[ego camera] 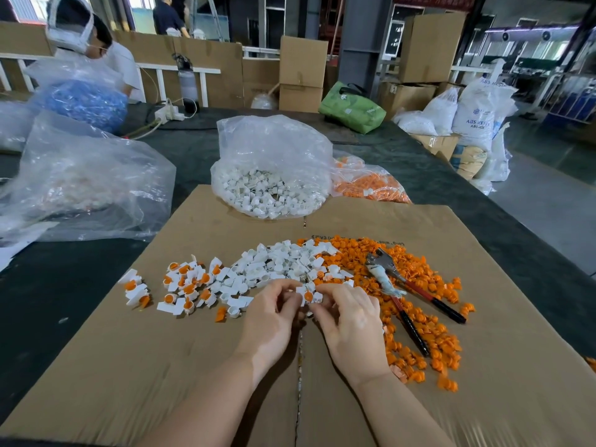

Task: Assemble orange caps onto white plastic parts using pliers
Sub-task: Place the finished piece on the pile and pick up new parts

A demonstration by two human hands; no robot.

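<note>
**Cap Goes On, Lots More To Do**

Both hands meet over the middle of the cardboard sheet (193, 366). Between them is 1 white plastic part (310, 295) with an orange cap (308, 296) sitting in it. The left hand (271, 321) pinches it from one side with curled fingers (292, 290). The right hand (351, 324) pinches it from the other side.

The pliers (403, 285) lie untouched just to the right, on the pile of loose orange caps (419, 317). They have a shiny metal head and red and black handles.

A small bunch of finished pieces (180, 285) sits to the left, white with orange dots. That part looks done. A heap of bare white parts (283, 262) waits behind the hands, so I think most of the job is left.

Farther back, a crinkly clear bag of white parts (274, 169) and a bag of orange caps (367, 185) rest on the dark counter (80, 301).
</note>
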